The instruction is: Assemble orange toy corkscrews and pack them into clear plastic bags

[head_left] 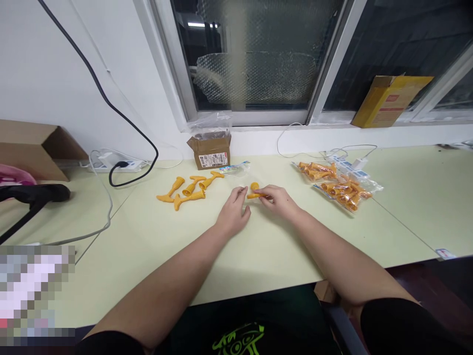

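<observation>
Near the middle of the pale green table, my right hand [278, 199] pinches a yellow plastic piece [254, 191] by its right end. Just left of that piece is my left hand [233, 212], its thumb and fingers apart and nothing between them. Several loose yellow pieces [190, 196], each with a flared hollow end and a curved crosspiece, lie to the left. An opened clear plastic bag [236, 169] rests beyond my hands. Two clear bags hold more yellow pieces, one farther back [318, 171] and one closer [345, 194], on the right.
A small brown box [210, 152] stands against the wall behind the loose pieces. Power strips with cables [123, 165] lie at the back left, and another power strip [353, 167] is behind the bags. A larger carton [29, 145] and a black curved object [40, 195] are at far left.
</observation>
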Tool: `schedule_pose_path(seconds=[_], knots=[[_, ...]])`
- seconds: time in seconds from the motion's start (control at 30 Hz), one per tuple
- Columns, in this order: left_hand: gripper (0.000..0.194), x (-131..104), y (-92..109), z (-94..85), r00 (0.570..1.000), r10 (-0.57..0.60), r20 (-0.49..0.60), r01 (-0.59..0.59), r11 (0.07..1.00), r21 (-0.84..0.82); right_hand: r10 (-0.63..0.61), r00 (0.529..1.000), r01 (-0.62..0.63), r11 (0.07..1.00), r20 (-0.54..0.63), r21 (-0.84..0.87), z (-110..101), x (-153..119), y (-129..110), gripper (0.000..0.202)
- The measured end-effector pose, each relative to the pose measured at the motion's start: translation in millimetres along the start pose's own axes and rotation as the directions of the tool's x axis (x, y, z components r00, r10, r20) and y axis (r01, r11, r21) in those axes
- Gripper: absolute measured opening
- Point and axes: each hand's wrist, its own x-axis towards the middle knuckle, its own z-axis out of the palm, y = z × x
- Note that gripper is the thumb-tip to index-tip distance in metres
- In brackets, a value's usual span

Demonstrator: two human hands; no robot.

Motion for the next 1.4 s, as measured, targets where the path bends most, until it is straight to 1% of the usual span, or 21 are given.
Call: schedule_pose_path(seconds=[0.1, 0.2, 0.3, 0.4, 0.47, 0.57, 0.63, 0.7, 0.77, 0.83, 0.93, 1.03, 1.1, 1.2, 1.3, 1.4], knots=[[0.065, 0, 0, -1.2, 0.999, 0.042, 0.002, -0.042, 0.999, -0.03, 0.011, 0.996, -0.002, 0.995, 0.092, -0.095, 11, -2, -4, 0.037], [0.063, 0, 1, -2.2, 0.996, 0.087, -0.002, -0.087, 0.994, -0.061, 0.013, 0.987, 0.015, 0.985, 0.159, -0.174, 20, -2, -3, 0.034], [0.058, 1, 3, -2.4, 0.991, 0.135, -0.011, -0.136, 0.986, -0.098, -0.032, 0.987, 0.062, 0.981, 0.157, -0.185, 31, 0, 4, 0.031], [0.051, 3, 6, -3.0, 0.984, 0.175, -0.032, -0.177, 0.974, -0.142, -0.087, 0.985, 0.107, 0.986, 0.15, -0.13, 41, 3, 12, 0.03], [0.046, 4, 5, -4.0, 0.984, 0.168, -0.065, -0.176, 0.972, -0.157, -0.102, 0.982, 0.116, 0.99, 0.156, -0.081, 46, 4, 15, 0.034], [0.036, 6, 1, -5.7, 0.983, 0.116, -0.141, -0.136, 0.979, -0.149, -0.084, 0.987, 0.091, 0.995, 0.139, -0.049, 47, 5, 13, 0.038], [0.03, 7, -2, -6.3, 0.981, 0.073, -0.179, -0.1, 0.984, -0.146, -0.046, 0.993, 0.054, 0.996, 0.112, -0.07, 45, 4, 9, 0.034], [0.028, 8, -6, -6.4, 0.981, 0.028, -0.194, -0.059, 0.986, -0.154, 0.005, 0.997, 0.005, 0.994, 0.082, -0.113, 42, 4, 6, 0.028], [0.029, 8, -8, -6.0, 0.982, -0.011, -0.187, -0.02, 0.986, -0.164, 0.041, 0.998, -0.034, 0.988, 0.039, -0.151, 40, 4, 3, 0.022], [0.032, 7, -9, -4.9, 0.985, -0.033, -0.168, 0.005, 0.986, -0.166, 0.034, 0.999, -0.034, 0.987, -0.005, -0.16, 39, 5, 3, 0.02], [0.04, 5, -9, -1.8, 0.993, -0.029, -0.111, 0.013, 0.99, -0.143, -0.017, 0.997, 0.009, 0.992, -0.071, -0.123, 39, 5, 4, 0.021], [0.049, 4, -7, 2.3, 0.998, -0.006, -0.069, -0.005, 0.989, -0.146, -0.001, 0.995, -0.006, 0.997, -0.104, -0.073, 44, 5, 4, 0.024], [0.054, 4, -4, 4.8, 0.998, 0.024, -0.061, -0.034, 0.983, -0.179, 0.047, 0.995, -0.052, 0.997, -0.087, -0.063, 49, 6, 4, 0.026], [0.056, 6, 1, 6.7, 0.993, 0.103, -0.055, -0.112, 0.969, -0.219, 0.116, 0.992, -0.119, 0.991, -0.039, -0.067, 55, 9, 2, 0.024], [0.054, 6, 4, 6.0, 0.982, 0.186, -0.038, -0.189, 0.952, -0.241, 0.132, 0.991, -0.13, 0.989, 0.027, -0.071, 55, 14, 1, 0.026], [0.052, 5, 7, 4.0, 0.968, 0.249, -0.02, -0.245, 0.935, -0.255, 0.172, 0.981, -0.155, 0.974, 0.094, -0.164, 50, 19, 4, 0.02]])
